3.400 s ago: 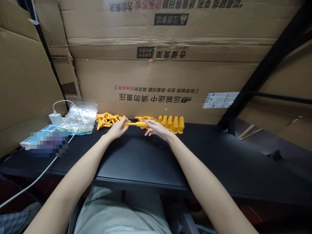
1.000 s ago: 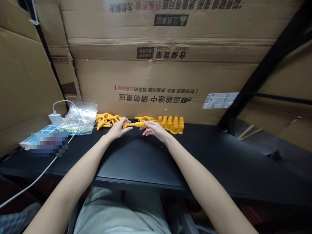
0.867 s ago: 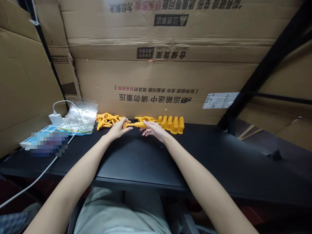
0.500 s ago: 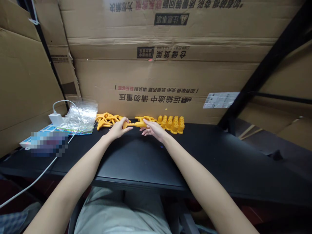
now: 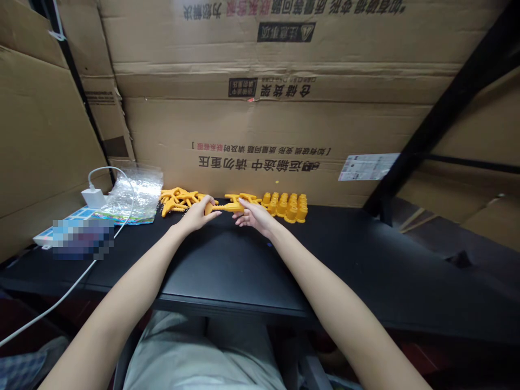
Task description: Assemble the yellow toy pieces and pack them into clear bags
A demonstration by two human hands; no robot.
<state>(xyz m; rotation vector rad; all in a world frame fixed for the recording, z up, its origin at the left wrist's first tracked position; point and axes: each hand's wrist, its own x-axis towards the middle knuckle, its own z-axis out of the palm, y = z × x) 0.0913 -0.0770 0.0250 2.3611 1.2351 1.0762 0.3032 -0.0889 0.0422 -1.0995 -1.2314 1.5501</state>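
Note:
A yellow plastic piece with a ridged, screw-like shaft (image 5: 219,208) stretches level between my two hands, above the back of the black table. My left hand (image 5: 198,213) is closed on its rounded left end, with thumb and fingers around it. On the other side, my right hand (image 5: 255,215) pinches the wider yellow body (image 5: 233,207) between thumb and fingers, its other fingers curled below. Whether shaft and body are one part or two, I cannot tell. Behind my left hand lies a heap of yellow branched pieces (image 5: 174,201); more yellow pieces (image 5: 244,197) lie behind my right hand.
Rows of yellow cup-like parts (image 5: 290,211) stand right of my right hand. At left are a clear plastic bag (image 5: 136,192), a white charger (image 5: 93,197) with a cable, and a power strip (image 5: 43,238). Cardboard (image 5: 260,122) walls the back of the black table (image 5: 239,271).

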